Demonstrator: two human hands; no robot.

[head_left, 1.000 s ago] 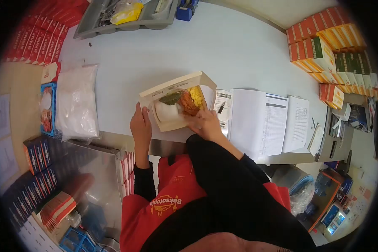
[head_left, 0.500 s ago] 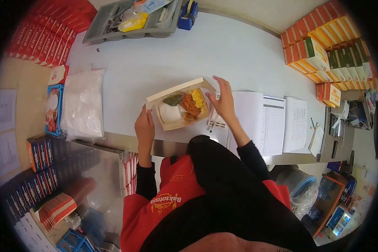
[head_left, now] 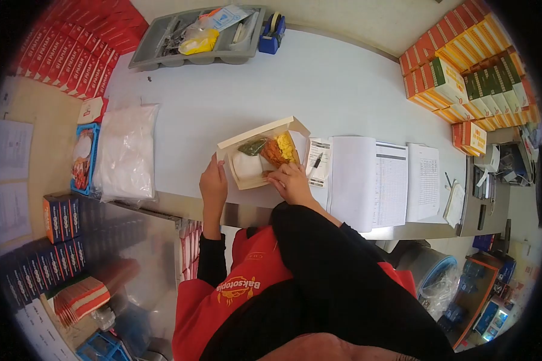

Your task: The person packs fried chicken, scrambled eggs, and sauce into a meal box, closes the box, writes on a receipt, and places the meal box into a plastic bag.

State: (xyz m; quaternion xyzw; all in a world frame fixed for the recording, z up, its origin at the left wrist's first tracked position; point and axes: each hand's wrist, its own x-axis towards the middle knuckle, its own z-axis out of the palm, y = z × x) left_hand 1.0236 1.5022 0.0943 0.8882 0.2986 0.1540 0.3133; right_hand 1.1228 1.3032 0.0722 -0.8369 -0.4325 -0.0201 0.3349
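An open cardboard food box [head_left: 250,184] stands tilted on the table, its lid raised on the far side. Inside are white rice [head_left: 246,165], a green leafy portion [head_left: 252,147], browned fried chicken [head_left: 273,153] and yellow scrambled-looking food [head_left: 286,146]. My left hand [head_left: 213,185] grips the box at its left side, thumb up. At the near right edge, my right hand [head_left: 292,182] has its fingers bent and pressed together, partly over the box's inside; what they pinch is hidden. Right of the box lies a printed slip [head_left: 320,171] with a black pen [head_left: 318,160] on it.
An open ledger [head_left: 354,186] and printed sheets [head_left: 423,180] lie on the right. A plastic-wrapped white pack [head_left: 128,150] lies left. Behind are a grey tray [head_left: 223,55] and a blue tape dispenser [head_left: 272,35]. Stacked cartons [head_left: 451,81] stand far right.
My right hand has moved from the box's far right corner down to its near right edge, and its fingers have closed. The slip and pen now show fully. My left hand stays at the box.
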